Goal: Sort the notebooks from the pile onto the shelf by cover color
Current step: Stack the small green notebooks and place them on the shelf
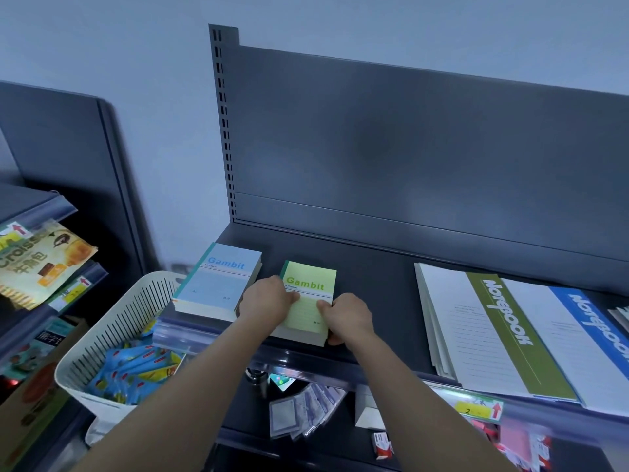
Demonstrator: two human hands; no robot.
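Shop shelving in dark grey metal, with a slotted upright and a plain back panel (pixel 408 148), under dim bluish light; shelf (pixel 374 267) flat and smooth, edged with a clear price rail (pixel 190 338) at six o'clock.

Item: green notebooks (pixel 311 301); small block, yellow-green cover marked Gambit, lying flat near the front edge of the shelf, left of centre; whether one thick pad or several stacked, cannot tell.

Left grip (pixel 269 298) curled on its nine o'clock edge; right grip (pixel 347 315) closed round its three o'clock edge, thumb on the cover; both hold the block.

Handling, as judged: a paper block, fairly heavy for its size; stiff when squeezed flat; covers smooth and liable to slide over one another; best taken by both long edges and pressed together.

Neighbours: blue notebooks (pixel 221 281) just beside at nine o'clock, same make; large notebooks (pixel 493 335), with green and blue bands, fanned well apart at three o'clock; white basket (pixel 112 335) of blue packets at seven o'clock, below shelf level; snack bags (pixel 44 260) on the next unit at nine o'clock.
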